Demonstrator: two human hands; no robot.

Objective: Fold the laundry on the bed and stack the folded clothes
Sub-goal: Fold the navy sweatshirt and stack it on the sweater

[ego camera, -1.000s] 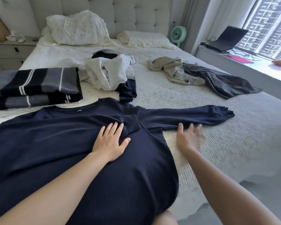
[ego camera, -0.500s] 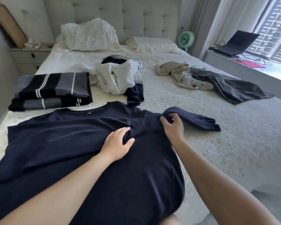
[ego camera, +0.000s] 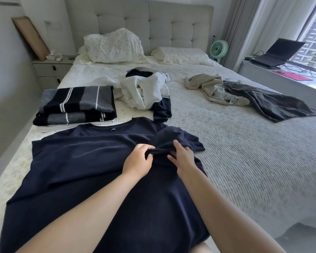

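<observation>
A: Left to right, we logged one folded striped stack (ego camera: 75, 105), one white heap (ego camera: 144, 94), one beige-and-grey heap (ego camera: 244, 95).

B: And the navy shirt (ego camera: 80, 170) lay flat on the bed (ego camera: 244, 152), near edge. It looked soft, light, limp.

A: Our left hand (ego camera: 137, 161) and right hand (ego camera: 183, 157), close together, pinched its right sleeve. We judged seams and cuffs the best hold.

Hem of the navy shirt (ego camera: 84, 179) cut off at the bottom edge; fingertips of both hands (ego camera: 161, 157) buried in its bunched sleeve; dark garment (ego camera: 161, 109) beyond the collar mostly hidden under the white heap (ego camera: 144, 92).
</observation>
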